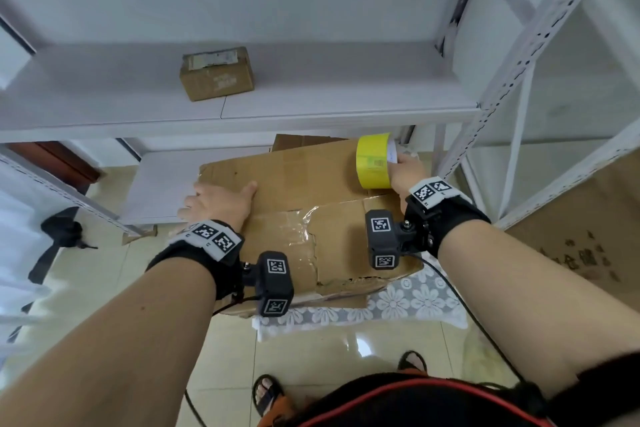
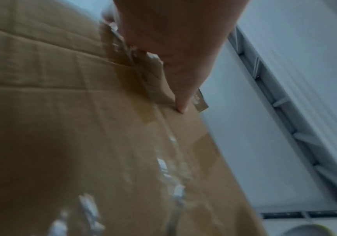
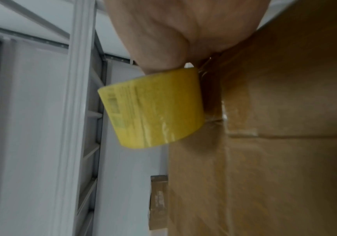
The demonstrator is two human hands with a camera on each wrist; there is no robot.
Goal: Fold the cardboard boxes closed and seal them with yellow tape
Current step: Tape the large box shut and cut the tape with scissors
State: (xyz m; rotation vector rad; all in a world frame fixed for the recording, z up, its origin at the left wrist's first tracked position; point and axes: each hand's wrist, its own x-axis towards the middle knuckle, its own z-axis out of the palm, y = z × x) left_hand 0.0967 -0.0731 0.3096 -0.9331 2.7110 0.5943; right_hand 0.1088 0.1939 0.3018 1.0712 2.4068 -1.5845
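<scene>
Shelf point(image 1: 311, 94) behind; right hand point(image 1: 408, 173) fingers hidden (inside tape roll point(image 1: 374, 163)).

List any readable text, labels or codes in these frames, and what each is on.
None can be read for certain.
Small box on the shelf: white label and dark print, blurred.
Yellow tape roll: label, too small.
Big carton at right: printed characters, too faint.
Wristband markers: square codes, no words.

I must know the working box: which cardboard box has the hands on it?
The big box in front, under the left hand, not the small box alone on the shelf.
</scene>
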